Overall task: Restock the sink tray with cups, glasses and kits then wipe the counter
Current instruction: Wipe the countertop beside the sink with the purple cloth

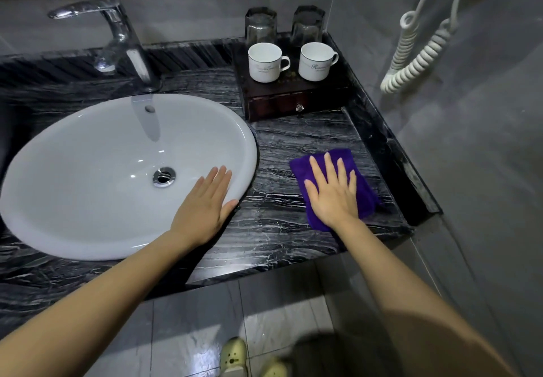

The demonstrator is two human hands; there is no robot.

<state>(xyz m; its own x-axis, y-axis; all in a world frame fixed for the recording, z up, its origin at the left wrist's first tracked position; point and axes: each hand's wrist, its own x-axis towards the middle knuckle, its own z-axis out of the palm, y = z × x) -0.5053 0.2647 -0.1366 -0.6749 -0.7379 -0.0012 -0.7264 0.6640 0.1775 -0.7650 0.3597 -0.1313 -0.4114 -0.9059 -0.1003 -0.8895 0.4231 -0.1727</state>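
A dark wooden tray [293,96] with a small drawer stands at the back right of the black marble counter [282,141]. On it are two white cups [264,62] [316,61] in front and two upturned glasses [261,25] [308,24] behind. My right hand [333,193] lies flat, fingers spread, pressing a folded purple cloth [361,180] onto the counter right of the sink. My left hand [205,206] rests flat and empty on the white basin's right rim [246,153]. No kits are visible.
A chrome tap [123,39] stands behind the oval basin. A raised marble lip [390,147] borders the counter's right side by the grey wall. A coiled white cord [417,53] hangs on the right wall. Tiled floor and slippers [235,356] lie below.
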